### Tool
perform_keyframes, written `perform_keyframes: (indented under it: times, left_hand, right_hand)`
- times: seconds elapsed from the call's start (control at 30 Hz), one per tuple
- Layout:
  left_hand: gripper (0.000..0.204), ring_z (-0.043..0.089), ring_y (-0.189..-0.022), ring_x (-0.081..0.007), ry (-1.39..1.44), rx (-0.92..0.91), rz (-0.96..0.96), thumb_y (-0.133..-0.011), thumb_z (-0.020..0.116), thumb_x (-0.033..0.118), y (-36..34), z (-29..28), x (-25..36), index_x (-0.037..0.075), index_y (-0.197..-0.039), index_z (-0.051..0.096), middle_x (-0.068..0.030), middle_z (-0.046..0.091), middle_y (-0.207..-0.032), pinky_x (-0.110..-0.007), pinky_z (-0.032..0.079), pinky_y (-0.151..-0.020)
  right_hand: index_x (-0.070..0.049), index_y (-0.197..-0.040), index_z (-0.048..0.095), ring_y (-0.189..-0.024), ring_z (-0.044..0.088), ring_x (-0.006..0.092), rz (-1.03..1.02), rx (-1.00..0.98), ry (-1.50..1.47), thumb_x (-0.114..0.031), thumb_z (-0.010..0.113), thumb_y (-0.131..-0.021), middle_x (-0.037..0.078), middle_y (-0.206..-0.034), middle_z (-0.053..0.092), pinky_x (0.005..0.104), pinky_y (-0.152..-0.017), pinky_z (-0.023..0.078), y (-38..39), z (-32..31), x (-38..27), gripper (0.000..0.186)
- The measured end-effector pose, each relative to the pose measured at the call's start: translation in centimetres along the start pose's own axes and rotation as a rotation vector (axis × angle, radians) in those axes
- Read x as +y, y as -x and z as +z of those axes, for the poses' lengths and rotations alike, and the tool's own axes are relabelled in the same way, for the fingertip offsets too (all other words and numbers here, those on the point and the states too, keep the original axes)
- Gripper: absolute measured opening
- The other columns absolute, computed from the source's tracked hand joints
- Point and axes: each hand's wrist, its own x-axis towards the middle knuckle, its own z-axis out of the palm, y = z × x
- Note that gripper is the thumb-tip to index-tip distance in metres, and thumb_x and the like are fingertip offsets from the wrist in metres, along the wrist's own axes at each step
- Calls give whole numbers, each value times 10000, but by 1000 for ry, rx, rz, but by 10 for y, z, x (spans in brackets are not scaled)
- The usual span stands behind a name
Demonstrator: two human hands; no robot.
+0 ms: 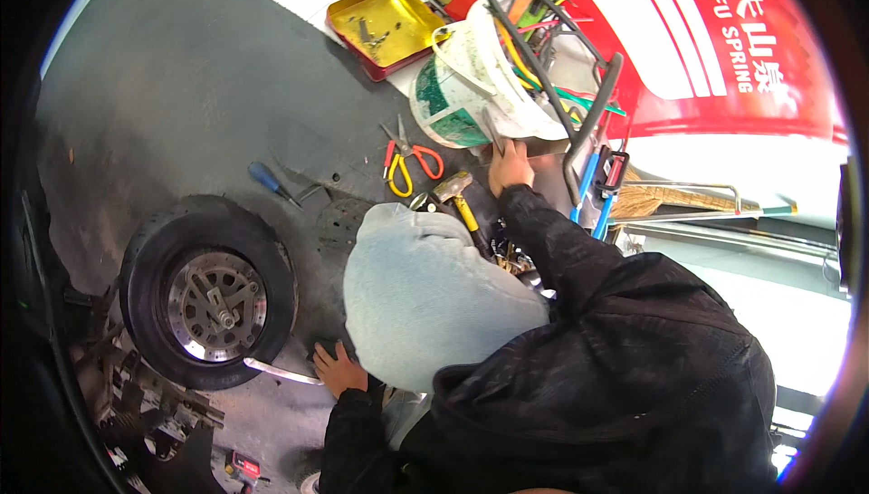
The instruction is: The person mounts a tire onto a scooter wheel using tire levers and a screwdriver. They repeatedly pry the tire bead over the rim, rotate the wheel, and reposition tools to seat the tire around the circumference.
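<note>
My left hand (339,372), low and left of my bent knee, is closed round the end of a pale flat metal bar (282,371). The bar's other end reaches the lower rim of a black tyre on a wheel (288,286) with a brake disc, lying flat on the floor. Beyond my knee, my right hand (511,170) is beside the base of a white and green bucket (471,105). Its fingers are pressed together on a grey flat piece (493,130), whose kind is unclear. A yellow-handled hammer (465,211) lies near my right wrist.
Scissors (402,145) with red and yellow handles and a blue-handled screwdriver (264,179) lie on the dark floor. A gold tray (412,9) holds small pieces. A dark curved tube (593,114) rises from the bucket's side. Machine parts (149,394) and a red power tool (243,469) are lower left.
</note>
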Motion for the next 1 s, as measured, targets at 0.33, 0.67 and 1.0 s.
perform_keyframes:
  times: [0.33,0.67,1.0]
  left_hand:
    - [976,355,-1435,-476,67,40,49,-858,751,552,-6,5,-12,24,-1575,352,-257,322,-1610,-542,338,-1185]
    - [517,432,-1356,-517,-67,132,117,-925,681,213,-1,-2,-2,69,-1407,566,-314,400,-1540,-581,398,-1134]
    - [509,428,-1352,-527,32,139,105,-814,705,69,-4,-5,-3,115,-1315,626,-327,385,-1544,-603,393,-1130]
  right_hand:
    - [-45,-1112,690,-872,703,486,-488,-555,-229,-344,589,-999,277,-915,725,581,-798,552,74,-134,-60,335]
    - [-15,-1111,534,-835,730,416,-379,-387,399,-433,667,-981,228,-905,732,524,-720,569,91,-227,39,458]
    - [-51,-1030,632,-837,708,428,-296,-352,371,-369,708,-918,182,-1007,709,545,-752,560,124,-214,130,346]
